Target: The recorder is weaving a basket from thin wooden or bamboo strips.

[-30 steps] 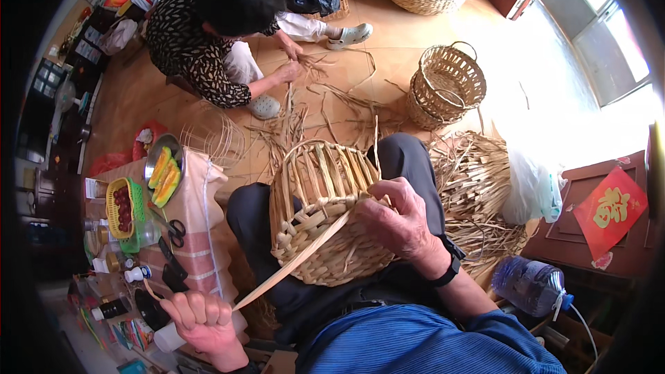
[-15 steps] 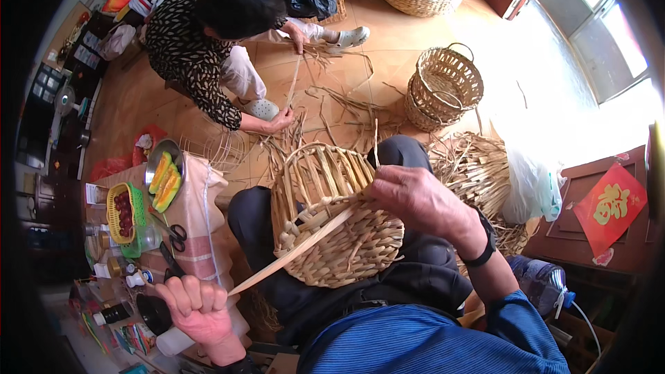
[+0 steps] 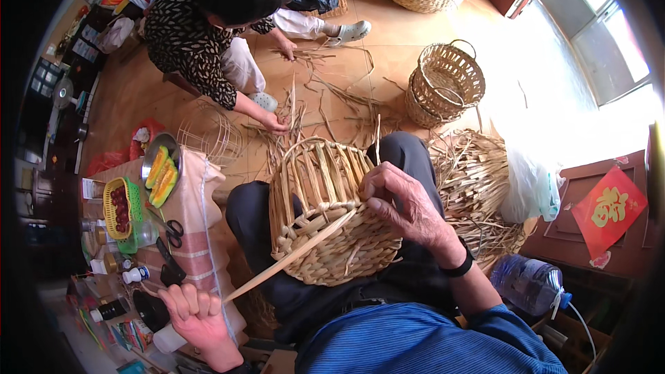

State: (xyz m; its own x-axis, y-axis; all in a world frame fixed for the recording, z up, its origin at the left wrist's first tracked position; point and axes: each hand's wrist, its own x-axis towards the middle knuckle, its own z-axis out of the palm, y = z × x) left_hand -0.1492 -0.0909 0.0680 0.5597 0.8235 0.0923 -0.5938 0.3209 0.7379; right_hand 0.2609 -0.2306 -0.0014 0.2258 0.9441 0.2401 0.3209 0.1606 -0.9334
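A half-woven basket (image 3: 339,246) rests on my lap, its upright stakes standing along the far side. A pale flat plant strip (image 3: 294,257) runs taut from the weave down to the lower left. My left hand (image 3: 194,312) is closed in a fist around the strip's loose end. At the right of the weaving line, my right hand (image 3: 409,201) pinches the basket's edge with thumb and fingers beside the stakes; exactly what lies between the fingertips is partly hidden.
Across from me a person (image 3: 208,34) bends over scattered plant strips (image 3: 346,97). Stacked baskets (image 3: 447,83) and a strip bundle (image 3: 474,180) lie to the right. On the left table (image 3: 197,235) are scissors (image 3: 174,233), melon slices (image 3: 163,179) and a yellow fruit basket (image 3: 121,215).
My right hand has shifted slightly left and down along the basket edge, its fingers opening out from a tighter grip. The other person's hands no longer stretch a strip between them.
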